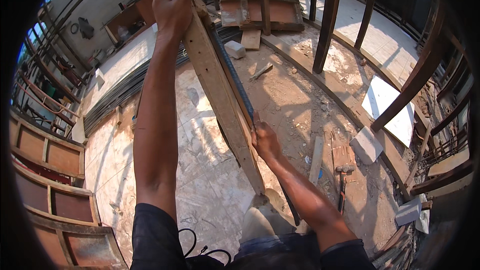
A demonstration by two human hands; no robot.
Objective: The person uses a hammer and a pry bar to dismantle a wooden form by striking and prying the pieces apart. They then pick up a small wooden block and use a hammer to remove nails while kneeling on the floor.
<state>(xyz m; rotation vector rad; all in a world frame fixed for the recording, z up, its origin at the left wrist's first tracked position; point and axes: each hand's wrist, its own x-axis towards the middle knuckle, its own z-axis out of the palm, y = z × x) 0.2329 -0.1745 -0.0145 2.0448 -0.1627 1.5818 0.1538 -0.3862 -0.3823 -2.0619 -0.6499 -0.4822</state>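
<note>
My left hand is raised at the top and closed round the upper end of a long wooden board. The board slants down towards my lap and has small nail holes in its face. Lower down on its right side, my right hand is closed on a long blue ribbed bar. That bar runs along the board's edge, with its upper end close to the wood below my left hand. A dark length shows below my right wrist; whether it belongs to the bar I cannot tell.
A hammer lies on the dirty floor at right, near a pale block. Dark upright posts stand ahead and right. Framed wooden panels lean at left, and a bundle of steel rods lies beyond. A white sheet rests at right.
</note>
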